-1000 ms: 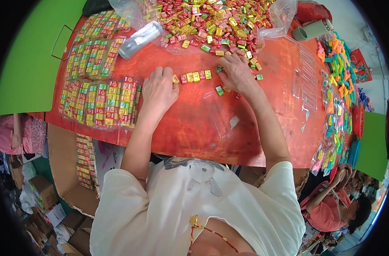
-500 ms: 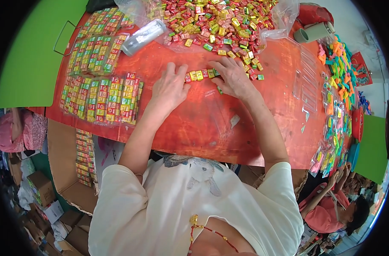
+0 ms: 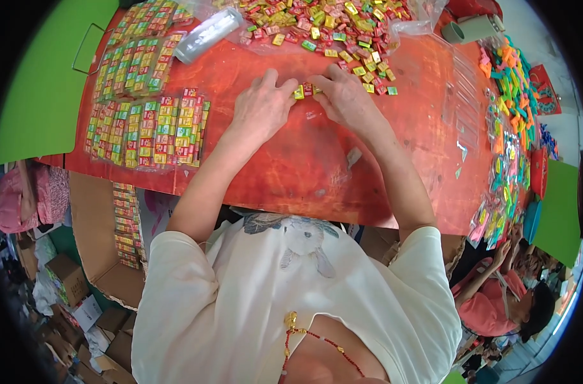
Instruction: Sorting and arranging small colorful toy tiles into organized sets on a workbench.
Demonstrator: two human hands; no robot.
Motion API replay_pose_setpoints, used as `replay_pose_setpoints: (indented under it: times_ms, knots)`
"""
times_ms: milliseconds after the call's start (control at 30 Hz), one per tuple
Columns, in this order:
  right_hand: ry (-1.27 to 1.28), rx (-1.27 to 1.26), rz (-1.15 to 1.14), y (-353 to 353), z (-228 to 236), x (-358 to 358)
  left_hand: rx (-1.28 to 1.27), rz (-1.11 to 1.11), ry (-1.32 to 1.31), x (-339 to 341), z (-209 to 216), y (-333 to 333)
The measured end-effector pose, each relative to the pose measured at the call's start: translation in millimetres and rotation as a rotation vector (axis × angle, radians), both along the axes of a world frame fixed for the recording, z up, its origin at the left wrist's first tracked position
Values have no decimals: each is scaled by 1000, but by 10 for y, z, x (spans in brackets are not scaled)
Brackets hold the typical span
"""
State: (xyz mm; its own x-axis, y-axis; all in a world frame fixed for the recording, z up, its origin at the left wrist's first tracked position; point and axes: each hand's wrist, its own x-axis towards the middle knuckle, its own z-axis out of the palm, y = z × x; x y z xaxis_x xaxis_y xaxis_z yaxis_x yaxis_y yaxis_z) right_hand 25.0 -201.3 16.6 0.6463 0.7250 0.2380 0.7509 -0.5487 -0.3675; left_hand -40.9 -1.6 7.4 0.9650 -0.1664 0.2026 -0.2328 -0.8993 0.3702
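Between my hands a short row of small red, yellow and green packets (image 3: 308, 90) lies on the red tabletop. My left hand (image 3: 263, 105) is closed, its fingers curled over the row's left end. At the right end my right hand (image 3: 347, 99) is bent in the same way, thumb and fingers pressed on the packets. Both hands cover part of the row, so its full length is hidden. Just beyond my right hand, loose packets (image 3: 373, 65) trail down from a large heap (image 3: 323, 22) of the same kind on clear plastic.
Flat clear packs of packets (image 3: 147, 131) lie in stacks at the left, below a silvery cylinder (image 3: 208, 35). A grey-green cup (image 3: 452, 32) stands at the far right. Bright plastic toys (image 3: 515, 96) pile along the right edge. An open cardboard box (image 3: 99, 237) sits below left.
My hands have drawn closer together, and less of the row shows between them. The fingers of my left hand now cover its left end. The whole view has shifted slightly.
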Motion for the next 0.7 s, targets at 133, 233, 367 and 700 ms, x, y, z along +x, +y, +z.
replay_pose_setpoints:
  times_ms: [133,233,367,700]
  knots:
    - [-25,43,-208,-160,176,-562,-2,-153,1,-104,134,-115]
    - [43,-1,-411,-290,164,-1020,103,-416,-36,-153,142,-215]
    - [129,8,-608,-232,172,-1402,114,-658,-106,-73,87,-233]
    - [18,-126,-674,-38,-127,-1599,224,-1025,-61,317,74,-204]
